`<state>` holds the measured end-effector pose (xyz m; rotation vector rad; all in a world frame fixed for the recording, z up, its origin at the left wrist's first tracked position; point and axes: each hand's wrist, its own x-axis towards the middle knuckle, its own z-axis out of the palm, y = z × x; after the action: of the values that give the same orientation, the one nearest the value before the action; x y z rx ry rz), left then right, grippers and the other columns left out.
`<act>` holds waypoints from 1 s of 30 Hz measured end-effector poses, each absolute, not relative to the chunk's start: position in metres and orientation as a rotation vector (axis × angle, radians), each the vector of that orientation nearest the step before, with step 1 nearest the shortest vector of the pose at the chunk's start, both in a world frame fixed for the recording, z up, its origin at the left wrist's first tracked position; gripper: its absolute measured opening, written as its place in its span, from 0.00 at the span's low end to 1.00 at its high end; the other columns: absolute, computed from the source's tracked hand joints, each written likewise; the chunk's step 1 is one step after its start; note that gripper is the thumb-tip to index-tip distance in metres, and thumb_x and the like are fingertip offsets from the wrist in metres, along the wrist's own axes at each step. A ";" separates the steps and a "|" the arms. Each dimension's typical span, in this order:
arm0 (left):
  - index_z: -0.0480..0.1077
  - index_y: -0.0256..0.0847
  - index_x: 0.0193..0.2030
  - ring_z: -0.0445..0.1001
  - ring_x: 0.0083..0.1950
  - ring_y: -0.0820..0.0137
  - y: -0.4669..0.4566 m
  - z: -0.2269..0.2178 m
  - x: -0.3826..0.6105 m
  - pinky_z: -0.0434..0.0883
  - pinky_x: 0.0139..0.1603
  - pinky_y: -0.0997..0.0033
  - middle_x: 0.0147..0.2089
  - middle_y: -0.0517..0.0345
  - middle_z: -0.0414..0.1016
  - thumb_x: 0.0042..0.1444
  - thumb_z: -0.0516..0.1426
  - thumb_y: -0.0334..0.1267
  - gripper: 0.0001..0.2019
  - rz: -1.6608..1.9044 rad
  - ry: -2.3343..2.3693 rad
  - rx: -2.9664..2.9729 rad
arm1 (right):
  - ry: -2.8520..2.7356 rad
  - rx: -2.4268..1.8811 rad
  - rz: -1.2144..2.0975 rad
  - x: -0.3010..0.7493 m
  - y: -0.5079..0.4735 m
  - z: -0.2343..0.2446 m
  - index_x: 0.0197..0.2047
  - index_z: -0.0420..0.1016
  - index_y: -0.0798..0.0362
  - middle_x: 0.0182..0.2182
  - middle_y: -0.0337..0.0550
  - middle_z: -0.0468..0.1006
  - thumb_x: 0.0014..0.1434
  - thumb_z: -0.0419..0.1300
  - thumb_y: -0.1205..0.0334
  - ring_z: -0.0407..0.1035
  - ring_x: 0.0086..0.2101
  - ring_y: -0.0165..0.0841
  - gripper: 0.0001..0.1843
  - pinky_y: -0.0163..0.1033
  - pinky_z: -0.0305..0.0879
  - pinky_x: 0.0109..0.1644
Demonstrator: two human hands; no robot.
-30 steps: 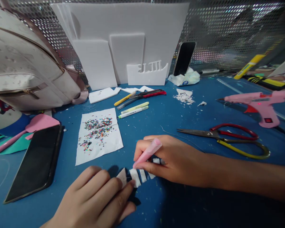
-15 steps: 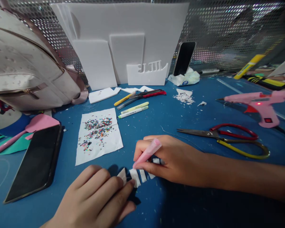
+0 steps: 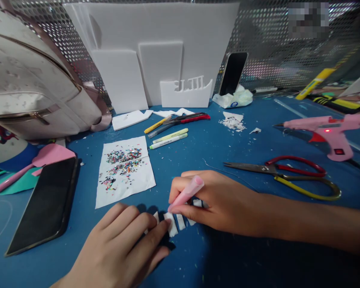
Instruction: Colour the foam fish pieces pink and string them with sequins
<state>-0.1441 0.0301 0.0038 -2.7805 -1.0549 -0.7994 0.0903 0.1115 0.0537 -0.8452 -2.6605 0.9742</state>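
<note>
My right hand is closed around a pink pen with a translucent upper end, tilted with its lower end at the top of a white strip. My left hand is curled on the table, its index fingertip pressed on that strip. Another small white piece shows behind the left fingers, mostly hidden. More narrow white strips lie in a row to the right, partly under my right hand. Left of the pen lies a white paper sheet scattered with shiny multicoloured bits.
Scissors and a pink glue gun with a lit red light lie right. A black phone lies left near a backpack. Behind are markers, a cutter, white foam boards and a propped phone.
My left fingers have shifted slightly and now cover more of the small white piece beside them. My right hand and the pink pen look nearly unmoved.
</note>
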 end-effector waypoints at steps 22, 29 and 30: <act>0.71 0.40 0.37 0.70 0.35 0.70 0.032 0.014 -0.151 0.64 0.38 0.67 0.37 0.59 0.77 0.66 0.58 0.27 0.06 -0.968 -1.205 -2.899 | -2.649 -0.841 0.967 0.091 0.111 0.053 0.38 0.76 0.53 0.33 0.40 0.77 0.67 0.60 0.58 0.70 0.36 0.33 0.08 0.35 0.60 0.40; 0.71 0.38 0.33 0.70 0.33 0.70 0.032 0.017 -0.151 0.62 0.34 0.65 0.37 0.59 0.79 0.64 0.57 0.24 0.09 -1.047 -1.121 -2.935 | -2.602 -0.814 0.974 0.092 0.111 0.057 0.40 0.77 0.54 0.35 0.39 0.79 0.67 0.61 0.60 0.70 0.37 0.31 0.07 0.35 0.61 0.41; 0.72 0.38 0.34 0.70 0.33 0.70 0.032 0.017 -0.151 0.62 0.34 0.65 0.37 0.59 0.79 0.64 0.58 0.24 0.08 -1.022 -1.120 -2.949 | -2.590 -0.802 0.971 0.092 0.112 0.058 0.39 0.77 0.54 0.36 0.40 0.79 0.67 0.61 0.61 0.71 0.37 0.31 0.07 0.35 0.61 0.41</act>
<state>-0.1512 0.0319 0.0175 -2.9490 -1.1201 -1.0222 0.0918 0.1118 0.0576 -0.8018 -2.5899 0.9714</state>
